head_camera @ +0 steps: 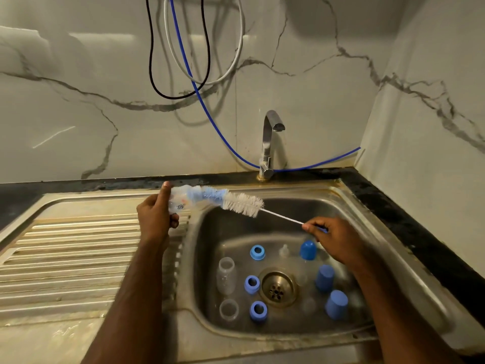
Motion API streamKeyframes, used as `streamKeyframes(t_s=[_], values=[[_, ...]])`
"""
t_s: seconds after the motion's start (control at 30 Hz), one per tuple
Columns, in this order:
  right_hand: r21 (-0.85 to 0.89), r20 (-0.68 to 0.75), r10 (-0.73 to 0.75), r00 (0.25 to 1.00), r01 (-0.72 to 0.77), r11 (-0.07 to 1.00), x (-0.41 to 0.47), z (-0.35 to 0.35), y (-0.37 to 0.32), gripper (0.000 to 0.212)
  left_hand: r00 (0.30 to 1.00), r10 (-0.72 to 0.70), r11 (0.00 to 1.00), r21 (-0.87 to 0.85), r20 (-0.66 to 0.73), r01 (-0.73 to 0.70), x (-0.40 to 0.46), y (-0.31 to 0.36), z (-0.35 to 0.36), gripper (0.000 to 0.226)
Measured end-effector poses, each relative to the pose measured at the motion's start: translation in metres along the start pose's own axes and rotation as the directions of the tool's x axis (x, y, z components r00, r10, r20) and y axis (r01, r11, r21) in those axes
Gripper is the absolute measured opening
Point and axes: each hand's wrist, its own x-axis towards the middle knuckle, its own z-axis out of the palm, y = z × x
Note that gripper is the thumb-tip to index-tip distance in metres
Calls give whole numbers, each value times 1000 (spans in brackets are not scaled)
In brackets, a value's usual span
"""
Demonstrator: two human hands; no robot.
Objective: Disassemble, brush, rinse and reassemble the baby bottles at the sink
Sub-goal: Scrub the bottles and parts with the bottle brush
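My left hand [156, 215] grips a clear baby bottle [181, 199] held sideways above the sink's left rim. A bottle brush [242, 203] with blue and white bristles is partly inside that bottle. My right hand [333, 237] pinches the brush's thin wire handle over the basin. Down in the steel sink [349, 208] lie two more clear bottles [226, 275] [229, 310], three blue collar rings [257, 252] [252, 284] [258, 311], three blue caps [308, 249] [325, 277] [336, 306] and a clear teat [284, 250].
The tap [270, 143] stands behind the basin, with no water running. A ribbed drainboard [73, 253] stretches to the left. The drain [278, 288] sits at the basin's centre. Black, white and blue cables [199, 82] hang down the marble wall. Dark counter [420, 232] borders the right side.
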Motion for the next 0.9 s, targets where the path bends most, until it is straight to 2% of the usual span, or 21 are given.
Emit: streamKeyframes(t_s=[0.1, 0.17, 0.23, 0.37, 0.47, 0.57, 0.67, 0.73, 0.83, 0.9], values=[[47, 53, -10, 999, 7, 999, 2, 5, 1, 14, 989, -65, 997, -40, -137, 60, -1, -4, 5, 40], [93, 108, 14, 994, -24, 995, 2, 5, 3, 17, 978, -114, 992, -80, -173, 101, -2, -6, 10, 39], [123, 135, 33, 990, -50, 991, 2, 4, 7, 23, 979, -133, 989, -83, -155, 121, -2, -8, 14, 37], [161, 137, 115, 984, -137, 978, 2, 6, 6, 30, 996, -38, 998, 51, -83, 43, -5, -13, 23, 36], [189, 195, 180, 964, -217, 958, 0, 1, -2, 35, 998, -29, 999, 44, -48, 31, -7, -15, 22, 36], [208, 290, 244, 926, -309, 928, -4, -4, -4, 41, 987, -155, 971, -192, -42, 144, -7, -12, 21, 32], [259, 334, 251, 909, -344, 903, -6, -8, 0, 43, 928, -372, 818, -479, -18, 319, -6, -3, 21, 33], [278, 330, 260, 907, -357, 892, -6, -10, 3, 43, 905, -425, 749, -567, -13, 343, -1, -1, 17, 35], [265, 288, 237, 928, -315, 911, -8, -10, 4, 42, 926, -375, 857, -395, -41, 329, 1, -4, 19, 43], [287, 244, 183, 952, -251, 924, -8, -5, -1, 37, 941, -337, 904, -285, -13, 320, -3, -10, 27, 54]])
